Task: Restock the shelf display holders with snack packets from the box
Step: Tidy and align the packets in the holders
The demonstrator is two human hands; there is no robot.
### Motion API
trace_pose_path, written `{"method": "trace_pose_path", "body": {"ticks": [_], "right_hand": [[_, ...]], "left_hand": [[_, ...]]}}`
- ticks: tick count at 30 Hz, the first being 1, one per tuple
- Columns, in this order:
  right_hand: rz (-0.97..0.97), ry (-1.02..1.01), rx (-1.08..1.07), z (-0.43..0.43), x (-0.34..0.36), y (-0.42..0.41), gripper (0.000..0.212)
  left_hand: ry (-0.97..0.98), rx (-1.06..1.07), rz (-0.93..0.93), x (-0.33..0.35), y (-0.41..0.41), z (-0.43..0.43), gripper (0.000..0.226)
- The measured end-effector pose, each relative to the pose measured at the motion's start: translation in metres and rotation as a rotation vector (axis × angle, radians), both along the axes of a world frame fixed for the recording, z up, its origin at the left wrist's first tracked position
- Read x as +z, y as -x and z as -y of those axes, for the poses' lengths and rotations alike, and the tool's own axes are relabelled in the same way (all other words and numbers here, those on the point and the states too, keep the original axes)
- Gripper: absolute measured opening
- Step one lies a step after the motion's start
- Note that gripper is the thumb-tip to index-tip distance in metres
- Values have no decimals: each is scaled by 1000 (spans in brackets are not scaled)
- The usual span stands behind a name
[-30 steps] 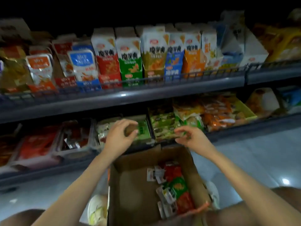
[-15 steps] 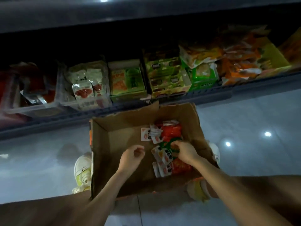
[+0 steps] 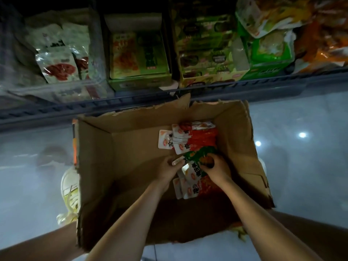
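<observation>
Looking down in dim light at a bottom shelf and the floor before it.

Far left on the shelf: clear holder [image 3: 94,53], white packets with red contents [image 3: 56,66] leaning inside. Beside it, green display holder [image 3: 139,80] with flat orange-and-green packets. Next along, yellow-green display holder [image 3: 205,78], dark-labelled packets stacked in it. Shelf rail [image 3: 56,108] runs across in front of all three.

On the pale glossy floor [image 3: 28,147] a white plastic bag [image 3: 69,187] lies against the left wall of the cardboard box [image 3: 94,157]. Box open, top edges torn, far wall close under the rail. Snack packets all sit in its right half: a red-and-white stack [image 3: 188,140] toward the far wall, more red-and-white packets [image 3: 188,185] nearer the person.

Left hand [image 3: 169,170] inside the box, fingers curled, pinching the white end of a small packet [image 3: 178,162]. Right hand [image 3: 216,169] just beside it, fingers curled over a green packet [image 3: 199,157], gripping it above the near pile. Both forearms reach in over the near wall.

Further right on the shelf: green box [image 3: 271,53] with pale packets, then orange packets [image 3: 323,34]. Two light spots reflect on the floor at right.
</observation>
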State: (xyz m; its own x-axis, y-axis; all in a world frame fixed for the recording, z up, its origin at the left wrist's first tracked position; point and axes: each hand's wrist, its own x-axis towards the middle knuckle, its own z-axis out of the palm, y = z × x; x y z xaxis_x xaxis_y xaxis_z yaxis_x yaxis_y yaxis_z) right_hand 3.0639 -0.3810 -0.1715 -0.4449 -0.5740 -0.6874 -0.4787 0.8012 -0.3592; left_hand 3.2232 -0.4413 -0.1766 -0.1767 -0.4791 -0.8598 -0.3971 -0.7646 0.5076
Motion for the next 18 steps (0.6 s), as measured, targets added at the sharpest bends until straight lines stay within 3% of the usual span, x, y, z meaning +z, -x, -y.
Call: {"method": "trace_pose_path", "body": {"ticks": [6,8,13,18], "right_hand": [[56,-7,-81,-4,-10,-4,53],[88,-6,-109,-2,-9,-3,51],[146,29,-141,1,5,2,44],[109,156,94,7,45,5,56]], "left_hand": [[-24,-24,-28,-21,18,-8,37],[50,-73,-17,-21,21,-9,42],[207,-123,58,-6,23,-7,29],[207,-204,38,28,-7,-2,21]]}}
